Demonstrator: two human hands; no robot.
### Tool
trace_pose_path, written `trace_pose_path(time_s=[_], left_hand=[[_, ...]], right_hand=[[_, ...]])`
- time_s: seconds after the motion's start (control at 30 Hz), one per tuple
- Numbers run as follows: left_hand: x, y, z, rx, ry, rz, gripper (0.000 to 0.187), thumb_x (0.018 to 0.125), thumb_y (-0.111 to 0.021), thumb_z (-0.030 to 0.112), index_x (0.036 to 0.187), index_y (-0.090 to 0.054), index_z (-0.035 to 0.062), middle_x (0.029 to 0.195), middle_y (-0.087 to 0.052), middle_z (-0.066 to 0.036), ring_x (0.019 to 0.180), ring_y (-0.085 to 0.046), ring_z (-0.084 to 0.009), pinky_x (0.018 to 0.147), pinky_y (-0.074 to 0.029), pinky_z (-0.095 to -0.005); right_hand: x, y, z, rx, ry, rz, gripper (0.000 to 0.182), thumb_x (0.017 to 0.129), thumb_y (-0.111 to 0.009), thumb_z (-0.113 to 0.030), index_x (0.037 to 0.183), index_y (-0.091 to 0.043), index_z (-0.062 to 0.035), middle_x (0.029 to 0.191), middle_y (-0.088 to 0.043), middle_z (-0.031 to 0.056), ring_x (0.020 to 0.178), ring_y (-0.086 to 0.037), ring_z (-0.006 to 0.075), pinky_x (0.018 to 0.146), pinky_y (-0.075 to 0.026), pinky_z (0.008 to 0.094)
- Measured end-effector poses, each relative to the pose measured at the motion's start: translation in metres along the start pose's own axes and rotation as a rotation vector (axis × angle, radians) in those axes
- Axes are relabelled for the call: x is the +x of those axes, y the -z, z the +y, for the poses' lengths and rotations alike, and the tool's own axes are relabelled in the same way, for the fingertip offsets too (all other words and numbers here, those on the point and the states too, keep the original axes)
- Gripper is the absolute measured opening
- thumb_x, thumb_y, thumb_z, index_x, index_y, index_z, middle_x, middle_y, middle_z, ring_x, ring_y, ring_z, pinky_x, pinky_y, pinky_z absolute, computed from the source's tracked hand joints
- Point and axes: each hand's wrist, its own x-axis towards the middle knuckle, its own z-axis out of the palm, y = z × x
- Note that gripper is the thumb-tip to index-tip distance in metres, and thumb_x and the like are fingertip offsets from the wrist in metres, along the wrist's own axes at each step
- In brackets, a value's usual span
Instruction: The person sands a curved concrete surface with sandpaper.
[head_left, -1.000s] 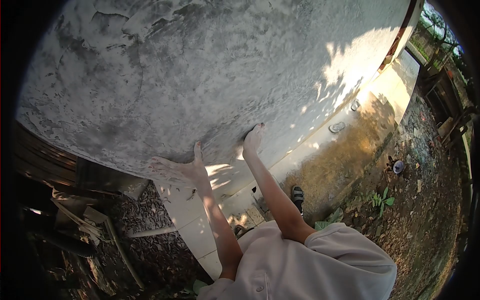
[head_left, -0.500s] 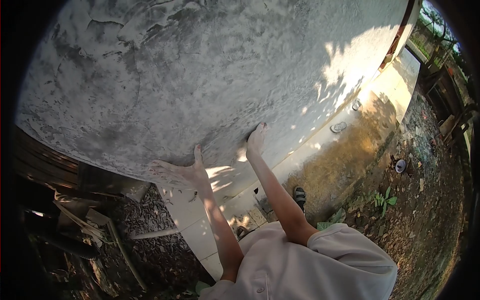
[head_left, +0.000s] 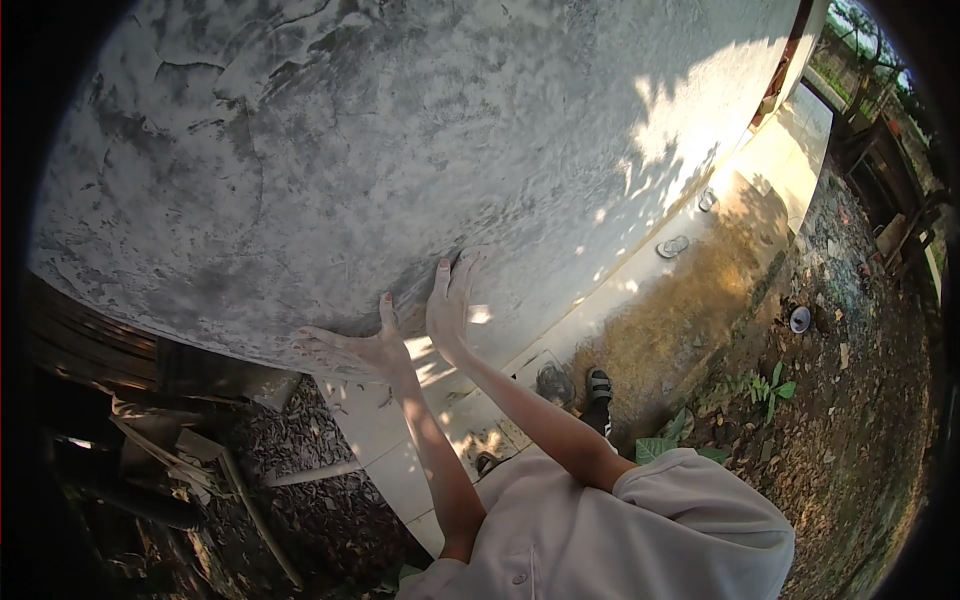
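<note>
A grey, patchy plastered wall (head_left: 350,160) fills the upper part of the view. My left hand (head_left: 355,342) lies against its lower left part, thumb pointing up and fingers stretched to the left. Close by on the right, my right hand (head_left: 452,300) also rests on the wall, with its fingers pointing up and spread a little. Both hands are open and hold nothing. Dark smudges show on the plaster around the fingers.
Pale tiles (head_left: 400,470) run along the wall's foot. Slippers (head_left: 672,246) lie on the wet-looking concrete (head_left: 660,330). A sandalled foot (head_left: 599,388) stands below my right arm. Leafy plants (head_left: 770,390) and a round metal-looking object (head_left: 800,319) are on the soil; wooden pieces (head_left: 240,500) lie at left.
My right hand has moved left along the wall, nearer my left hand. My left hand stays at nearly the same spot. The view has shifted slightly.
</note>
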Motion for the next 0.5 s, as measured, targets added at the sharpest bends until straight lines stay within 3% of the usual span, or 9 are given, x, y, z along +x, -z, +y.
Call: trace_pose_path(time_s=[0.17,0.3,0.37,0.5], left_hand=[[0.0,0.003,0.002,-0.01,0.026,-0.022,0.124,0.065,-0.082,0.049,0.15,-0.002,0.0069,0.154,-0.001,-0.023,0.143,0.001,-0.0379,0.115,-0.006,-0.0574],[0.001,-0.003,-0.004,-0.11,-0.012,-0.008,0.124,0.065,-0.082,0.049,0.15,-0.001,0.0082,0.155,-0.001,-0.022,0.143,0.003,-0.0375,0.115,-0.004,-0.057],[0.0,-0.001,-0.002,-0.062,-0.009,-0.008,0.125,0.065,-0.082,0.049,0.15,-0.001,0.0086,0.155,0.0,-0.021,0.143,0.004,-0.0372,0.115,-0.004,-0.0573],[0.0,-0.002,-0.005,0.006,-0.023,0.023,0.124,0.064,-0.081,0.053,0.15,-0.004,0.0069,0.155,0.0,-0.022,0.143,0.001,-0.0389,0.115,-0.005,-0.0563]], right_hand=[[0.054,0.003,0.035,0.056,0.027,0.142,0.068,0.102,-0.024,-0.041,0.146,-0.006,0.008,0.154,0.0,0.0245,0.144,-0.002,0.0352,0.117,-0.006,0.0408],[0.043,0.01,0.013,0.124,-0.007,0.195,0.067,0.102,-0.023,-0.04,0.146,-0.005,0.0071,0.155,0.002,0.0233,0.144,-0.001,0.0339,0.117,-0.006,0.0402],[-0.003,0.001,0.005,-0.01,0.19,-0.005,0.063,0.103,-0.024,-0.036,0.146,-0.01,0.0074,0.154,-0.005,0.0242,0.144,-0.006,0.0345,0.117,-0.009,0.0386],[0.01,0.009,0.01,-0.028,0.284,-0.019,0.06,0.103,-0.027,-0.031,0.146,-0.01,0.0064,0.154,-0.006,0.025,0.143,-0.006,0.0362,0.117,-0.012,0.0409]])
